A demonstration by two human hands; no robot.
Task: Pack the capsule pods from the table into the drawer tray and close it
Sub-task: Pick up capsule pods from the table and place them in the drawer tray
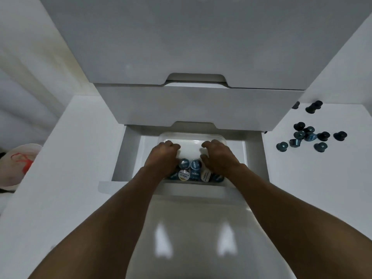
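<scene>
Item: shallow white plastic tray (pixel 193 136), seated in the open white drawer (pixel 128 158), with both hands lowered into it. The left hand (pixel 163 158) and right hand (pixel 220 158) are knuckles-up with fingers curled downward, and whatever they may grip is hidden beneath them. A cluster of dark blue foil-lidded capsule pods (pixel 194 167) lies between the wrists, and a scatter of loose pods (pixel 310 135) sits well off to the right hand's side on the white worktop (pixel 322 178). Handling note: the pods are best set lid-up in snug rows toward the bare end beyond the fingertips, so the rest fit and the drawer shuts freely.
</scene>
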